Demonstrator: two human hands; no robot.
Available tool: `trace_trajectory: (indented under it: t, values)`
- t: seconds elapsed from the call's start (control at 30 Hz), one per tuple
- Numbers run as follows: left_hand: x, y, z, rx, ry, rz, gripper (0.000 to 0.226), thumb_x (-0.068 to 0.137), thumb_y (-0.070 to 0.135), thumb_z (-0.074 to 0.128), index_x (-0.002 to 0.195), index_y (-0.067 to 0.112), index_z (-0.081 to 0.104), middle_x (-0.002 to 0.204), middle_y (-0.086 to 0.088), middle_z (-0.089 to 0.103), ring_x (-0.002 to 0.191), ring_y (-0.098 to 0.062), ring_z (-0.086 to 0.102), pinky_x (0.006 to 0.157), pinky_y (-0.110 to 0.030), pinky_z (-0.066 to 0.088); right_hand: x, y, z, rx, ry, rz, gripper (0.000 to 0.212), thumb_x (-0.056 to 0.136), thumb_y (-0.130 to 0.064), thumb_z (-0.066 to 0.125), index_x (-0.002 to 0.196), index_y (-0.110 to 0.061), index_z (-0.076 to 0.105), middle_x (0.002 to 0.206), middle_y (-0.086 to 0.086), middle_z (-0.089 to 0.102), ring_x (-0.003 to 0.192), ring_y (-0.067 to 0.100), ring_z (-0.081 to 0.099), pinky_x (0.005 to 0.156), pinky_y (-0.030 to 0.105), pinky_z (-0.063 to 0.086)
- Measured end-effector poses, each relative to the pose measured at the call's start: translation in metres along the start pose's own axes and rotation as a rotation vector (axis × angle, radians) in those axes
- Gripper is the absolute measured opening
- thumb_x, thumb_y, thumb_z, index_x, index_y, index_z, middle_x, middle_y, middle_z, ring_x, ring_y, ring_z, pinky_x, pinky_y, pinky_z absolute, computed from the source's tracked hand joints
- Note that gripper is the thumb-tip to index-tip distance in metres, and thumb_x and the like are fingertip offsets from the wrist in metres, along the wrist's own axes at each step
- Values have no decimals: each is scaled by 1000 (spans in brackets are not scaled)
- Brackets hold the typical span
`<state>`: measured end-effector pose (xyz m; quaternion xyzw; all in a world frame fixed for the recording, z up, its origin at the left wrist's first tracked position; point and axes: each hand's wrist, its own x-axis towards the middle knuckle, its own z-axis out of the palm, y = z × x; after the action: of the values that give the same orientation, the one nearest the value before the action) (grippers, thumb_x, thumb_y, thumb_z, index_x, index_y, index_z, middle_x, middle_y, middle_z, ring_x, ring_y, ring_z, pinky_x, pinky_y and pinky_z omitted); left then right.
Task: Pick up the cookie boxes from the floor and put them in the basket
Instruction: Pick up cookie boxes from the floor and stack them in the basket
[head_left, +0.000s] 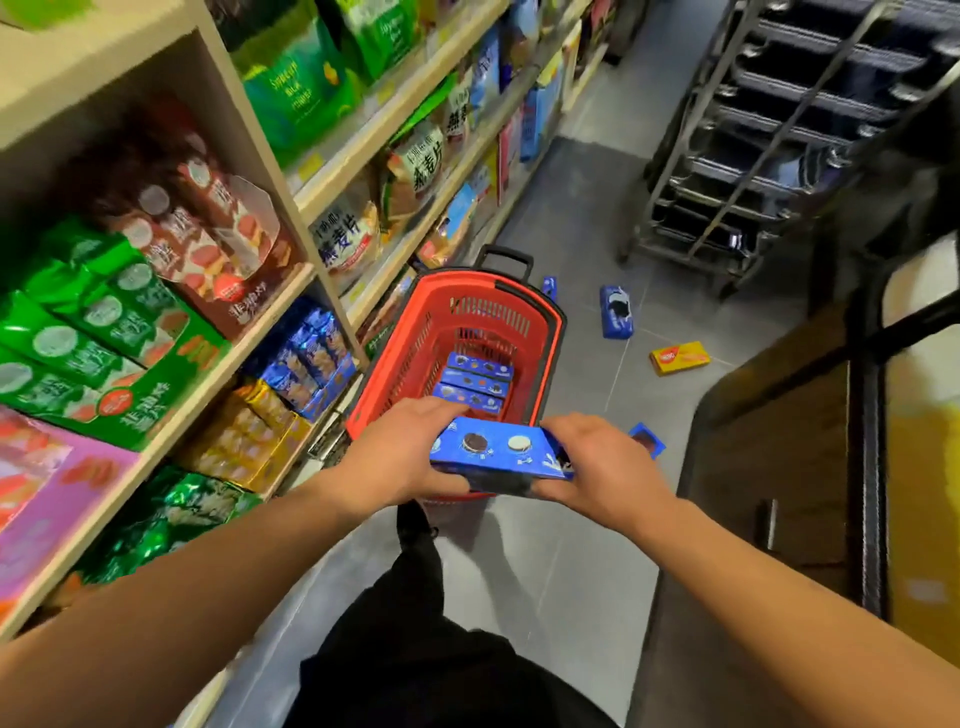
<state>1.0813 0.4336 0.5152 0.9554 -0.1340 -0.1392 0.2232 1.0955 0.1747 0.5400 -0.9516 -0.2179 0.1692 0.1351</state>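
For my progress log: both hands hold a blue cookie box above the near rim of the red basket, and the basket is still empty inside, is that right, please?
Not quite. Both hands, left hand and right hand, do hold the blue cookie box above the near rim of the red basket, but the basket is not empty: the head view shows blue boxes already lying inside it.

Blue cookie box (498, 454) level above red basket (550, 332) rim; three blue boxes (475, 382) inside
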Motion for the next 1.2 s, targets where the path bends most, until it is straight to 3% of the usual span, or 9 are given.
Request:
trace_trajectory:
  t: [0.17, 0.3, 0.47, 0.57, 0.63, 0.73, 0.87, 1.0, 1.2]
  values:
    - [56, -59, -14, -32, -37, -30, 71, 62, 61, 71, 124, 33, 53, 116, 4, 62, 108, -22, 58, 90, -37, 46, 81, -3, 1, 18, -77, 27, 58, 72, -56, 69, 120, -32, 50, 112, -3, 60, 105, 24, 57, 80, 40, 52]
    - [97, -97, -19, -69, -58, -52, 81, 67, 52, 78, 138, 27, 46, 123, -1, 57, 112, -25, 51, 92, -35, 43, 138, 3, 11, 60, -125, 69, 61, 72, -55, 70, 122, -30, 49, 113, -1, 60, 105, 26, 55, 80, 41, 52]
    - [150, -133, -9, -53, -148, -95, 87, 58, 69, 57, 132, 24, 52, 111, -3, 58, 103, -29, 54, 89, -42, 46, 195, 25, 33, 90, -191, 91, 65, 74, -54, 71, 126, -22, 49, 114, 5, 58, 107, 29, 54, 86, 42, 50]
    - [178, -156, 15, -110, -114, -147, 83, 57, 65, 59, 127, 19, 58, 107, -6, 60, 99, -29, 58, 88, -39, 48, 228, 43, 54, 131, -220, 105, 66, 77, -51, 72, 130, -21, 47, 122, 5, 56, 114, 29, 51, 93, 39, 46]
    - [201, -173, 39, -137, -98, -204, 80, 57, 56, 73, 126, 19, 59, 110, -7, 59, 101, -30, 58, 91, -37, 46, 255, 62, 75, 135, -255, 94, 67, 79, -49, 71, 133, -21, 45, 127, 4, 55, 116, 30, 50, 95, 38, 44]
    - [235, -205, 95, -164, -116, -287, 78, 57, 39, 87, 127, 19, 58, 111, -7, 57, 103, -31, 55, 92, -39, 45, 305, 97, 130, 123, -336, 67, 58, 77, -49, 70, 124, -21, 50, 116, 5, 58, 105, 32, 54, 87, 39, 46]
    - [267, -239, 159, -150, -156, -370, 68, 60, 35, 81, 121, 15, 59, 110, -13, 57, 99, -37, 55, 89, -47, 48, 356, 125, 200, 88, -386, 77, 53, 75, -43, 73, 117, -16, 52, 111, 7, 55, 102, 33, 55, 78, 37, 46]
    - [293, -288, 231, -120, -142, -398, 56, 59, 46, 54, 107, 17, 62, 99, -13, 59, 88, -38, 58, 78, -47, 51, 393, 140, 282, 73, -474, 121, 50, 78, -37, 70, 118, -16, 48, 119, 9, 53, 107, 34, 55, 77, 39, 47]
    - [332, -352, 332, -134, -114, -464, 47, 61, 26, 66, 106, 13, 64, 102, -15, 57, 93, -39, 55, 82, -48, 49, 442, 168, 392, 87, -443, 268, 58, 75, -29, 72, 125, -13, 47, 123, 11, 54, 111, 35, 54, 87, 40, 45]
